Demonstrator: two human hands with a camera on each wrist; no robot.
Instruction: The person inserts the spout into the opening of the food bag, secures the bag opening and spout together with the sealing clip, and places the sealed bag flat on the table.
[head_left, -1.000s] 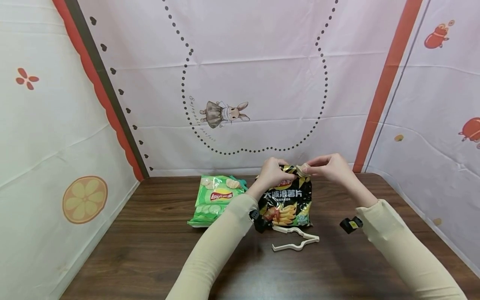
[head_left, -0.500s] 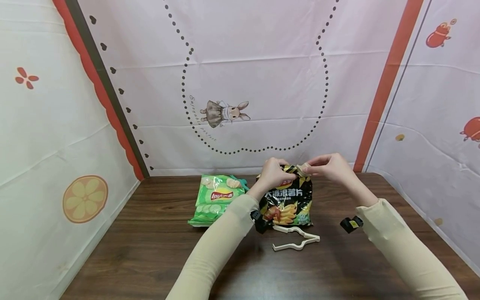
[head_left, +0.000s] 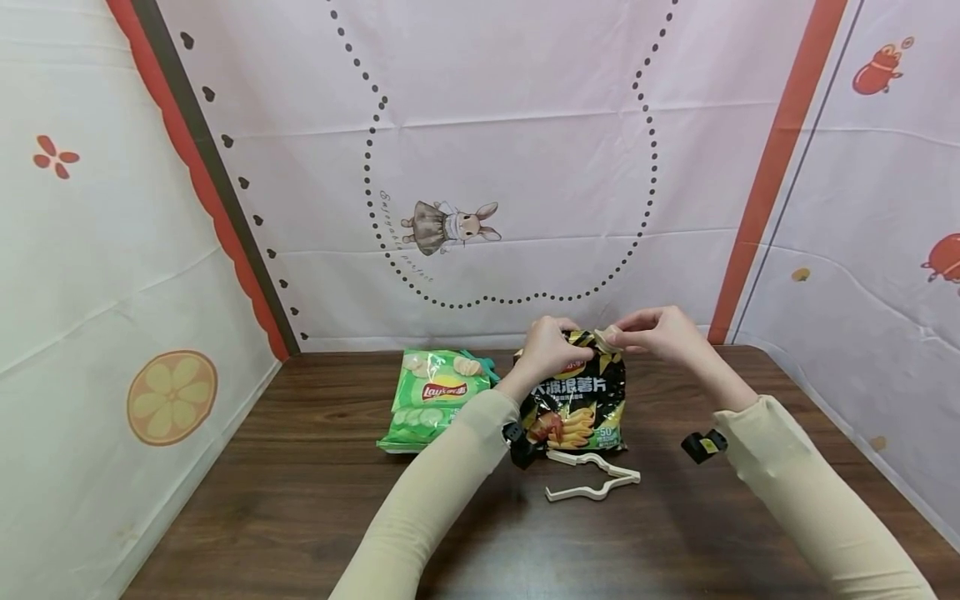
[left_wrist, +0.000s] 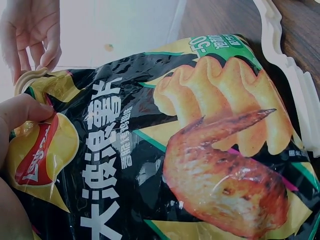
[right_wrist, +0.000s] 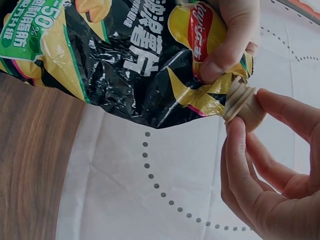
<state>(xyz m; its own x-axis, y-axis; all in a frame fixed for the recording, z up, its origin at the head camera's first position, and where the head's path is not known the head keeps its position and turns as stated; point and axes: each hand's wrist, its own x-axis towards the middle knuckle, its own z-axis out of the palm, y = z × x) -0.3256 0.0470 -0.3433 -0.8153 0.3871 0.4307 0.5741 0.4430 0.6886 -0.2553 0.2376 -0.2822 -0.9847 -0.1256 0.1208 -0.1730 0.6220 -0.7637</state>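
Note:
A black Lay's potato chip bag (head_left: pixel 573 417) stands upright behind the middle of the table. With thumb in front and fingers behind, my left hand (head_left: pixel 543 354) grips its top edge. My right hand (head_left: pixel 663 337) pinches a cream-coloured ribbed cap-like piece (right_wrist: pixel 247 105) between thumb and fingertips, right at the bag's top right corner. In the right wrist view, ridges like screw threads show on that piece beside the gathered foil. A cream, V-shaped plastic bag clip (head_left: pixel 603 487) lies spread on the table just before the bag.
A green Lay's chip bag (head_left: pixel 431 404) lies left of the black one, with a teal piece (head_left: pixel 487 371) showing behind its right corner. The brown wooden table (head_left: pixel 300 500) is bordered by a printed cloth backdrop (head_left: pixel 510 167) at the back and sides.

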